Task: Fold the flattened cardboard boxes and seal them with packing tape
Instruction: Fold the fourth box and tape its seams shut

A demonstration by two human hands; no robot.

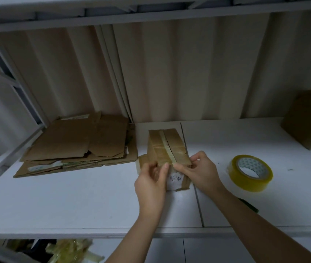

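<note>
The pile of flattened brown cardboard boxes (75, 145) lies at the left of the white shelf (65, 202), untouched. In the middle stands the small brown folded box (167, 147), a tape strip (167, 147) running along its top seam. If that strip's near end is pressed down crooked, it may wrinkle or lift, I'd say. The left hand (150, 183), fingers curled, grips the box's near left corner; the right hand (200, 171) pinches the tape end at the near edge. The yellowish roll of clear packing tape (251, 172) lies alone to the right.

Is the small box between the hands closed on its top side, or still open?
Closed: the small box has its top flaps meeting under a tape strip along the seam.
</note>
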